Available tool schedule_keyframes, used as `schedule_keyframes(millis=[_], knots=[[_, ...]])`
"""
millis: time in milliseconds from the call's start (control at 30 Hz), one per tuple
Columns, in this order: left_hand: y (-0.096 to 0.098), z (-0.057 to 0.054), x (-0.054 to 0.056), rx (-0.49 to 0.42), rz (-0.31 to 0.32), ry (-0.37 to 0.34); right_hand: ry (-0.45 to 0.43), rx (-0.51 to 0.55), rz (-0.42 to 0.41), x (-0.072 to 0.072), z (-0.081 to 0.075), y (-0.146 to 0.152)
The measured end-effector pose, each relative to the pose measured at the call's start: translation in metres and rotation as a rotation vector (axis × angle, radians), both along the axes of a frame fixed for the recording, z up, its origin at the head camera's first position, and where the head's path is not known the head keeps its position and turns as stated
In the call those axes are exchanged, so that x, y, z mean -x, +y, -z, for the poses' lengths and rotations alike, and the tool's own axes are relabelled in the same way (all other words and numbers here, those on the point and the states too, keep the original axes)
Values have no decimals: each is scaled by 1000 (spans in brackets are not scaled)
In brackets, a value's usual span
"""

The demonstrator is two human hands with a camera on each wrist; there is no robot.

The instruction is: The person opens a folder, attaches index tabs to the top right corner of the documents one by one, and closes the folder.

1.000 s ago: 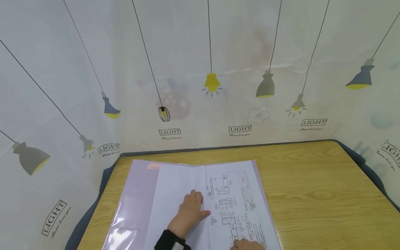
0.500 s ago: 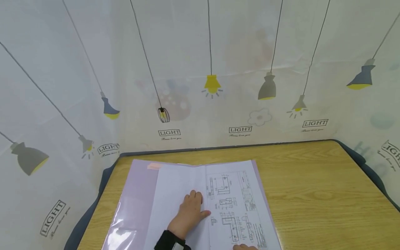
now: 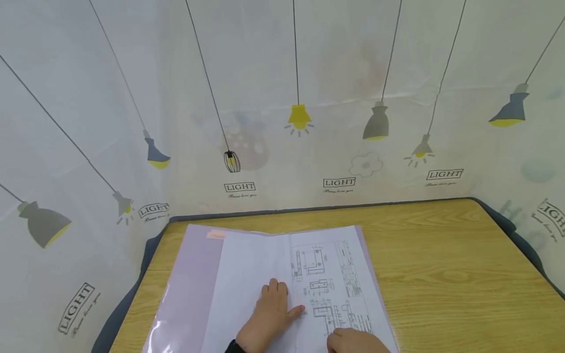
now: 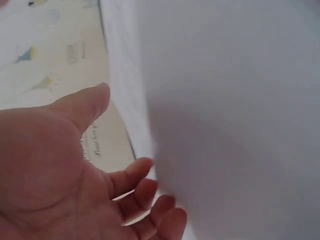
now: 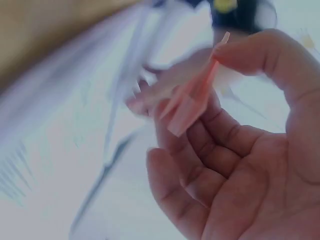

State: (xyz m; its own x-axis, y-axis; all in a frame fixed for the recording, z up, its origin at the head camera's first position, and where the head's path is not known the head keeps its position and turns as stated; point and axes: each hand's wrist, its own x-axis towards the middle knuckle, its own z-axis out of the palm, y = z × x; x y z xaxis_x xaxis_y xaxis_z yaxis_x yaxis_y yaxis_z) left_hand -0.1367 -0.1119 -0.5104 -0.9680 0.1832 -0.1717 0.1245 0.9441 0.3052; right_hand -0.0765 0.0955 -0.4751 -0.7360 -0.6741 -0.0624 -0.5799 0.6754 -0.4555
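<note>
A purple folder [image 3: 194, 274] lies open on the table, with a blank white page [image 3: 243, 264] on the left and a sheet of technical drawings [image 3: 326, 279] on the right. My left hand [image 3: 269, 314] rests near the fold, its thumb reaching onto the drawing sheet. In the left wrist view, that hand's relaxed fingers [image 4: 145, 200] touch the white paper. Over the lower part of the drawings is my right hand [image 3: 355, 341], cut off by the frame's bottom edge. Its thumb and forefinger pinch pink sticky tabs [image 5: 192, 107], as the right wrist view shows.
Another pink sticky strip [image 3: 216, 234] sits at the folder's top left. The wooden table [image 3: 450, 274] extends to the right of the folder. A pale cloth printed with lamps [image 3: 273, 122] hangs behind and at both sides.
My left hand has slid slightly toward me and to the right. The right hand dipped almost out of the head view, then came back up over the drawing sheet.
</note>
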Motion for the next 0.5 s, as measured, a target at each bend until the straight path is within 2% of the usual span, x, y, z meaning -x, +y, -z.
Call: schedule_keyframes(millis=[67,133,200,267,333,400,500], knots=[[0,-5,-8,-34,12,-21,-30,37,79,3,-15,4],[-2,-12,-16,-129,36,-59,44,67,65,8,-26,9],[-3,-19,-23,-268,77,-94,111,99,61,11,-35,13],[-4,-24,-31,-447,146,-88,204,145,61,12,-39,16],[-4,-26,-39,-611,223,-45,267,179,65,12,-42,18],[-3,-25,-46,-732,300,37,317,206,61,12,-43,19],[0,-23,-57,-847,333,135,319,220,47,10,-45,18]])
